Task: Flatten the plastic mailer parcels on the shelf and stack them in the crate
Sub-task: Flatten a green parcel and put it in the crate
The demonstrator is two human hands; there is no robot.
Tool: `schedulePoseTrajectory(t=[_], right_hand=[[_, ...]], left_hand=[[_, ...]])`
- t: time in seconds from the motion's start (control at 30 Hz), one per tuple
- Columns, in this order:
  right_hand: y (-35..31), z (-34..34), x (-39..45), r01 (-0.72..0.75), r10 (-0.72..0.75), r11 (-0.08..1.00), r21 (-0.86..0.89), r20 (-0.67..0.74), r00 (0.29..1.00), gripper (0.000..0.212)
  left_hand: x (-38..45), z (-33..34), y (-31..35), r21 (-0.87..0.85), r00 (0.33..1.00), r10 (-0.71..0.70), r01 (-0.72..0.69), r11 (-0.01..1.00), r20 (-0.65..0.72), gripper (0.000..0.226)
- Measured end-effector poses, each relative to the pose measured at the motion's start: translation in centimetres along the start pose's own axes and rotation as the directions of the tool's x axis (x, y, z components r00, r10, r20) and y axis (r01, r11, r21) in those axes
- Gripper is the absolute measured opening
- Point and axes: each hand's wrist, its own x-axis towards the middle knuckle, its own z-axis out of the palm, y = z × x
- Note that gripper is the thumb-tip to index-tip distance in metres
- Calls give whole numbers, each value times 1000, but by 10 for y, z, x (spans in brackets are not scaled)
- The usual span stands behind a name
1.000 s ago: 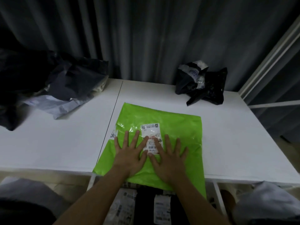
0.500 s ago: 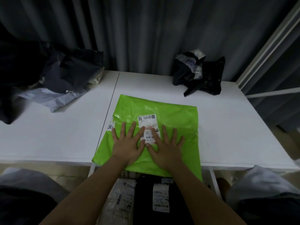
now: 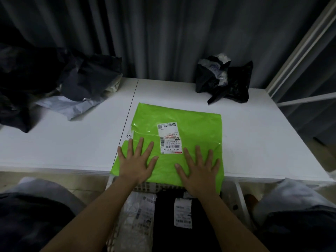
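A bright green plastic mailer (image 3: pixel 189 122) with a white shipping label (image 3: pixel 169 137) lies flat at the front of the white shelf (image 3: pixel 72 142), its near edge hanging over the rim. My left hand (image 3: pixel 137 161) presses palm-down on its near left part, fingers spread. My right hand (image 3: pixel 199 169) presses flat on its near right part. Below the shelf edge, between my arms, the crate (image 3: pixel 143 188) holds a white mailer (image 3: pixel 138 210) and a black mailer (image 3: pixel 167 215) with a label.
A crumpled black mailer (image 3: pixel 223 80) sits at the back right of the shelf. A heap of dark and grey mailers (image 3: pixel 60 88) fills the back left. Grey curtains hang behind. A white shelf post (image 3: pixel 298 51) rises at the right.
My two hands have slid apart sideways across the green mailer, from side by side over the label to its left and right parts. The label is now uncovered.
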Motion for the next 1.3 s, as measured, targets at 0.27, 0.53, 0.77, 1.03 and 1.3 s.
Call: schedulePoseTrajectory(t=[0.27,0.53,0.77,1.03,1.3], right_hand=[[-10,-44,51,42,-38,998,48,-93,995,84],[-10,-27,136,101,-101,995,-22,-2,995,76],[-3,-10,153,82,-81,997,-14,76,994,76],[-2,-8,157,72,-68,997,-27,120,990,74],[1,-31,162,67,-76,997,44,246,966,70]], left_hand=[[39,-43,20,50,998,8,-6,999,-55,88],[123,-41,31,0,995,101,-101,995,17,73],[147,-24,29,62,988,96,-104,993,120,70],[149,-26,29,81,980,74,-90,993,186,71],[148,-41,33,120,958,-29,-5,993,286,75]])
